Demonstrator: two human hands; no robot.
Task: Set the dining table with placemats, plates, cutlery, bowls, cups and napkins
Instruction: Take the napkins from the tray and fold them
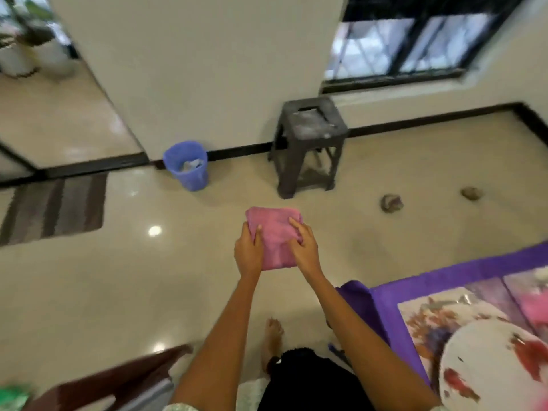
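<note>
A folded pink napkin (274,229) is held out in the air in front of me, above the floor. My left hand (248,253) grips its left side with the thumb on top. My right hand (304,247) holds its right side, fingers laid over the cloth. At the lower right stands the dining table with a purple cloth (444,280) and a floral placemat (430,315). A white plate with red flowers (498,366) lies on that mat. Another pink item (536,304) lies at the right edge, blurred.
A blue waste bin (186,166) stands by the wall. A grey plastic stool (308,146) is to its right. A striped floor mat (56,207) lies at the left. Two small lumps (392,203) sit on the tiled floor. A dark wooden chair (118,378) is at the bottom left.
</note>
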